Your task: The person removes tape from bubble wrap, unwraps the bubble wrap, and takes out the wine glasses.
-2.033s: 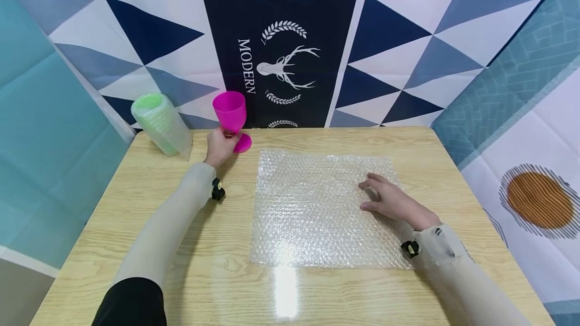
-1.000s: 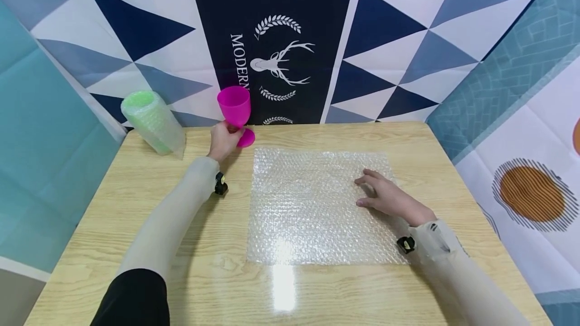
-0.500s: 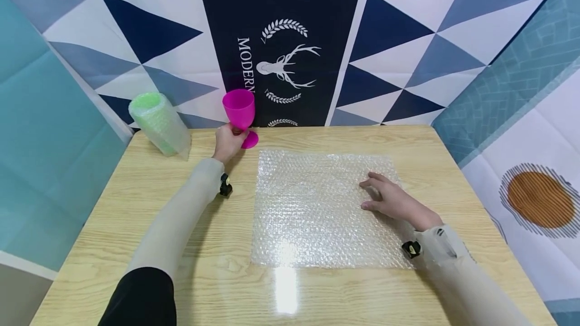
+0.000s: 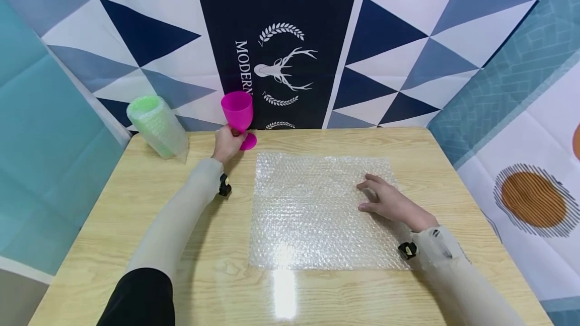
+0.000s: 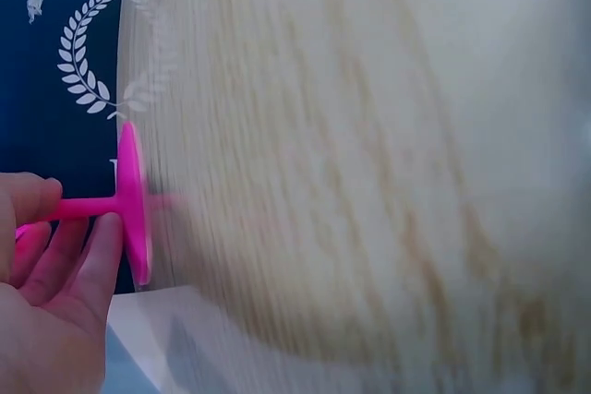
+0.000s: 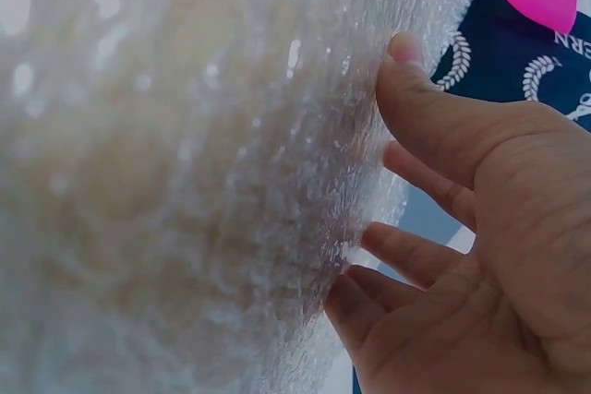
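Note:
A bright pink plastic goblet (image 4: 237, 109) stands upright near the table's back edge, left of centre in the head view. My left hand (image 4: 227, 143) grips its stem; the left wrist view shows thumb and fingers around the thin stem (image 5: 88, 207) just above the round base (image 5: 135, 205). A square sheet of clear bubble wrap (image 4: 312, 210) lies flat on the table. Over its right part, my right hand (image 4: 390, 202) rests with fingers loosely bent and spread. In the right wrist view its fingertips (image 6: 346, 306) touch the wrap and pinch nothing.
At the back left corner stands a light green cup-like item (image 4: 157, 126) rolled in bubble wrap. The wooden table (image 4: 217, 275) ends against a patterned cloth backdrop (image 4: 276, 49). A teal cloth (image 4: 41, 140) hangs on the left side.
The left hand has shifted the goblet slightly right along the back of the table, then stopped. The right hand and the bubble wrap sheet stay in place; the head view sways a little.

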`<action>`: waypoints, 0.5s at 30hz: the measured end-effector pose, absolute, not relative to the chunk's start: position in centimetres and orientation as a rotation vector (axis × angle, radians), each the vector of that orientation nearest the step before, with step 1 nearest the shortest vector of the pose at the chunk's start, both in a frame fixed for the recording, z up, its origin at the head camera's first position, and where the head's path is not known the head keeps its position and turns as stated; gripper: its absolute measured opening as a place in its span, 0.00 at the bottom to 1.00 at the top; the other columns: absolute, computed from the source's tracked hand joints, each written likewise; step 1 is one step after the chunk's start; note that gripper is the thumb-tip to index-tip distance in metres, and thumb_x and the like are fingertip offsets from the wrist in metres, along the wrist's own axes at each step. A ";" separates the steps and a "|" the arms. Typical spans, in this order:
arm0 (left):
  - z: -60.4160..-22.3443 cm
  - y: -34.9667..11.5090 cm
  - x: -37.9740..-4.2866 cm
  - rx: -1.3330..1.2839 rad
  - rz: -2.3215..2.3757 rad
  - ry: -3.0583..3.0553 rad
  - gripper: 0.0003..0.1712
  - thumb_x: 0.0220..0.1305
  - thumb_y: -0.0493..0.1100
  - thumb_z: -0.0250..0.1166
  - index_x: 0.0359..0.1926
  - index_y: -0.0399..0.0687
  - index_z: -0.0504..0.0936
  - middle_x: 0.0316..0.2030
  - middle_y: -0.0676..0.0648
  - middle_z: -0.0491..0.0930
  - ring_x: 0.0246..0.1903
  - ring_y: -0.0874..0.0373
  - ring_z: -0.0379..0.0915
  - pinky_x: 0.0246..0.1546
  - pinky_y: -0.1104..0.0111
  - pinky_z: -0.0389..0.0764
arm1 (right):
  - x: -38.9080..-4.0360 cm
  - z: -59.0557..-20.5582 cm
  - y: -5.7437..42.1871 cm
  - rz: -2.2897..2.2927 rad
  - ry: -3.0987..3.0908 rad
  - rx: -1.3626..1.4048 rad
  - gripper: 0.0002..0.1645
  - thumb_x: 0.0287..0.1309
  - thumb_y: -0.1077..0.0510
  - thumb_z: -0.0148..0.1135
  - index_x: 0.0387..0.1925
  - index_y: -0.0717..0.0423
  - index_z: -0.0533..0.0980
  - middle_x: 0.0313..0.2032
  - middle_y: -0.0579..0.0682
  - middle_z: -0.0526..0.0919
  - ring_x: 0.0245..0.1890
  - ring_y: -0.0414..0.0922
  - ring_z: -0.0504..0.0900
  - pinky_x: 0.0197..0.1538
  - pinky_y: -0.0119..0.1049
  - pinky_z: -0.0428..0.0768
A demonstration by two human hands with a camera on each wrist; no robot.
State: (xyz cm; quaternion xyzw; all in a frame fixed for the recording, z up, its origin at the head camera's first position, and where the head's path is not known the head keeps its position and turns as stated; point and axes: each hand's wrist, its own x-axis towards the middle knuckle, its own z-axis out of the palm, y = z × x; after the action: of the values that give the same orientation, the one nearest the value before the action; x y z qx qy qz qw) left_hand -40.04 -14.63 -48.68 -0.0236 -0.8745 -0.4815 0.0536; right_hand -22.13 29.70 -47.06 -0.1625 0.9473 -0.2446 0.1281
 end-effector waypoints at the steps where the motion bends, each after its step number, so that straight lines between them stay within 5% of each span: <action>1: -48.6 -14.6 -40.1 -0.076 -1.472 -2.652 0.17 0.70 0.36 0.64 0.56 0.33 0.77 0.54 0.33 0.82 0.56 0.40 0.79 0.60 0.53 0.82 | -22.1 -47.1 29.7 -0.714 2.758 -0.477 0.35 0.64 0.52 0.71 0.66 0.64 0.73 0.75 0.76 0.53 0.74 0.76 0.53 0.72 0.74 0.57; 15: -49.7 -15.5 -38.2 0.017 -1.656 -2.414 0.28 0.65 0.28 0.58 0.66 0.36 0.70 0.57 0.34 0.82 0.57 0.41 0.82 0.58 0.54 0.84 | -22.0 -47.1 29.8 -0.713 2.772 -0.475 0.34 0.64 0.51 0.71 0.66 0.64 0.74 0.76 0.75 0.53 0.74 0.75 0.52 0.72 0.74 0.56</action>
State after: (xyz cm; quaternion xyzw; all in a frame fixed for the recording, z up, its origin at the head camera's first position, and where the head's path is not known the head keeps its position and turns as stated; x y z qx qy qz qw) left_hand -38.15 -15.52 -49.67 0.0057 -0.8198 -0.5625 0.1071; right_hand -22.03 29.81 -47.10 -0.1625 0.9485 -0.2439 0.1199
